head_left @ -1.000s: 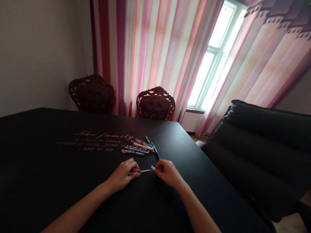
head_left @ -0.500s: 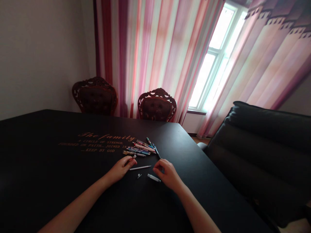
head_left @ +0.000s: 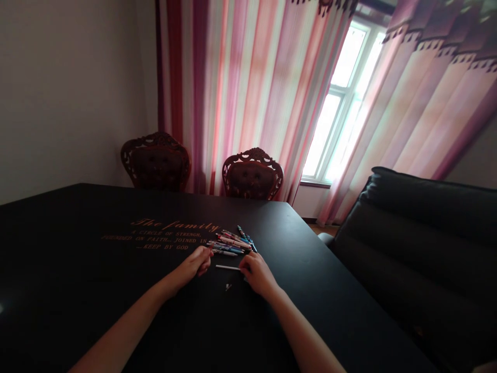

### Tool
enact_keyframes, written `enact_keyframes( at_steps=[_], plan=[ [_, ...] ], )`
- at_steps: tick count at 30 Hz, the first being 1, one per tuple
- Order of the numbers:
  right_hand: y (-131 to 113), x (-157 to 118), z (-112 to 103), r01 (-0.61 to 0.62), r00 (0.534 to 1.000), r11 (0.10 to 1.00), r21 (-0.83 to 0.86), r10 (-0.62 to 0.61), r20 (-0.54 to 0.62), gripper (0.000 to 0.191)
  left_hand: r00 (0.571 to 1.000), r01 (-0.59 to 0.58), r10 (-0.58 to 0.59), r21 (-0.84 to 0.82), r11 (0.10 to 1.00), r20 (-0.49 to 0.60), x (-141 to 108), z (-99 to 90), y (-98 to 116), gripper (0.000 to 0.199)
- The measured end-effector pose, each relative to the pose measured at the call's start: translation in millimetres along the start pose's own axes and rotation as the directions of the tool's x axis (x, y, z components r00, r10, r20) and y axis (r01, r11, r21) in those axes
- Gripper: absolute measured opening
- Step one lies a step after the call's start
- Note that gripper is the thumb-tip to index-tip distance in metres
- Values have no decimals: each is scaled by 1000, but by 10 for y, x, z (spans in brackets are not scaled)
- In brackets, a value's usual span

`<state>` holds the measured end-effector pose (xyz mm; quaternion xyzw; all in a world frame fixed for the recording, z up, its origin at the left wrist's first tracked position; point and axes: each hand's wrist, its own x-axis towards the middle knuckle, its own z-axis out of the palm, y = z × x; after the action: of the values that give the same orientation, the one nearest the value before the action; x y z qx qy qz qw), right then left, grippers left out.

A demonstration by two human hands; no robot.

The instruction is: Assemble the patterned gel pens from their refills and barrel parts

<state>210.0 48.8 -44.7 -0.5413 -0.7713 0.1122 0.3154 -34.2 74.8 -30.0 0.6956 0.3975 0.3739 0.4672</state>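
My right hand (head_left: 256, 273) is closed, its thumb and fingertips pinching the right end of a thin white pen refill (head_left: 227, 267). Left of the refill is my left hand (head_left: 197, 260), with its fingers curled together; what they hold is hidden. A small pale pen part (head_left: 228, 286) lies on the black table below the refill. Just beyond both hands is a pile of colourful pens (head_left: 231, 242). The white pen barrel is mostly hidden by my right hand.
The black table (head_left: 116, 300) carries gold lettering (head_left: 174, 226) left of the pens. Two carved chairs (head_left: 155, 160) stand at its far edge. A black leather armchair (head_left: 419, 248) is on the right. Striped curtains (head_left: 248, 77) hang behind.
My right hand has moved left onto the refill, which now lies at a different angle. My left hand has turned and closed more, hiding the small white piece it showed. The view has tilted slightly upward.
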Motion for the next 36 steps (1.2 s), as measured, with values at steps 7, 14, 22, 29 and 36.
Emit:
enact_keyframes(
  at_steps=[7, 14, 22, 29, 36],
  plan=[
    [54, -88, -41, -18, 1000, 998, 56, 18, 6, 14, 992, -80, 73, 69, 994, 103, -109, 21, 115, 33],
    [25, -123, -35, -11, 1000, 997, 73, 9, 26, 14, 978, -176, 118, 364, 915, 174, -218, -7, 348, 5],
    [51, -124, -28, -8, 1000, 996, 83, 6, 24, 13, 896, -444, 229, 758, 478, 380, -308, 62, 560, 27],
    [50, -118, -24, -6, 1000, 997, 76, 4, 27, 13, 890, -455, 240, 774, 440, 387, -313, 97, 541, 23],
    [55, -114, -12, -9, 1000, 997, 80, 6, 29, 13, 882, -471, 287, 732, 492, 374, -329, 74, 593, 19]
  ],
)
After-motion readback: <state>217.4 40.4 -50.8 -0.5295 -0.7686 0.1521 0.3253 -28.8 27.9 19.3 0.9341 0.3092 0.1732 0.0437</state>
